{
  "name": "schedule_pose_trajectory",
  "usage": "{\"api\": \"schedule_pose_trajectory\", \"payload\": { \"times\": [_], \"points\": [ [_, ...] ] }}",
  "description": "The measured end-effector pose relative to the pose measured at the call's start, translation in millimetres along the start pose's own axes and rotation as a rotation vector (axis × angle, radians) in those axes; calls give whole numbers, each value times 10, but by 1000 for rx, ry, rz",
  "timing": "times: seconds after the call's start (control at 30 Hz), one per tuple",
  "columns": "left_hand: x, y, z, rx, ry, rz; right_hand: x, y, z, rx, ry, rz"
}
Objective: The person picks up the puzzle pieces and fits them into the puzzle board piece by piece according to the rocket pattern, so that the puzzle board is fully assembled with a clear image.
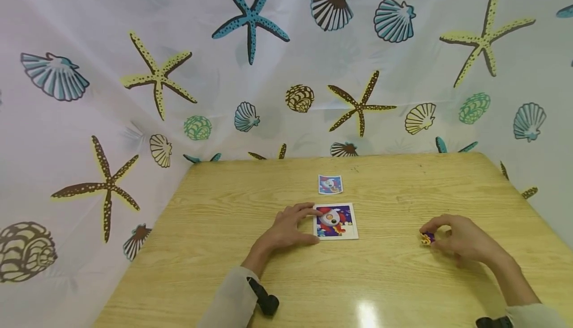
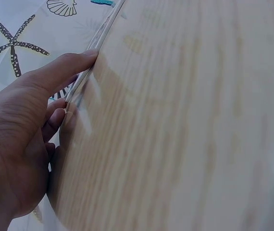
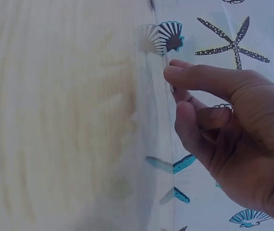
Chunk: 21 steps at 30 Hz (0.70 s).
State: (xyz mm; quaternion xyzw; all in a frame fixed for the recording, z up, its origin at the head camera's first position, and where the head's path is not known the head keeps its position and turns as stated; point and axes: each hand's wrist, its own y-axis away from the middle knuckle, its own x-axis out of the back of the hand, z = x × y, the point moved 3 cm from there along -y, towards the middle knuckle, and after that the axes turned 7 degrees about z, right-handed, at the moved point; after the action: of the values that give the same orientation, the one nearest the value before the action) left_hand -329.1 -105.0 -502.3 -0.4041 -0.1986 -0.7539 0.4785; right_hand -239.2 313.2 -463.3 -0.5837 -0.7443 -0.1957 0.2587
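A square jigsaw puzzle (image 1: 354,227) in a white frame lies flat on the table, its picture a white and red rocket on purple. A pale gap shows at its lower right. My left hand (image 1: 288,227) rests at its left side, thumb by the near corner and fingertips over the far left part. Off to the right, my right hand (image 1: 465,238) pinches a small purple and yellow puzzle piece (image 1: 428,239) between thumb and fingers, close above the table. In the right wrist view, only a thin edge of the piece (image 3: 171,88) shows between the fingertips.
A small picture card (image 1: 330,184) with a similar rocket lies just beyond the puzzle on the wooden table (image 1: 385,278). A white curtain (image 1: 286,79) printed with starfish and shells hangs behind the table and along its sides.
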Motion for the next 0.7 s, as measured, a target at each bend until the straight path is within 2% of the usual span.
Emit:
{"api": "schedule_pose_trajectory", "payload": {
  "times": [0.23, 0.7],
  "points": [
    [15, 13, 26, -4, 1, -4, -111, -156, -205, 118, -1, 33],
    [35, 26, 18, -7, 13, 0, -566, -570, -549, 189, 36, -12]
  ]
}}
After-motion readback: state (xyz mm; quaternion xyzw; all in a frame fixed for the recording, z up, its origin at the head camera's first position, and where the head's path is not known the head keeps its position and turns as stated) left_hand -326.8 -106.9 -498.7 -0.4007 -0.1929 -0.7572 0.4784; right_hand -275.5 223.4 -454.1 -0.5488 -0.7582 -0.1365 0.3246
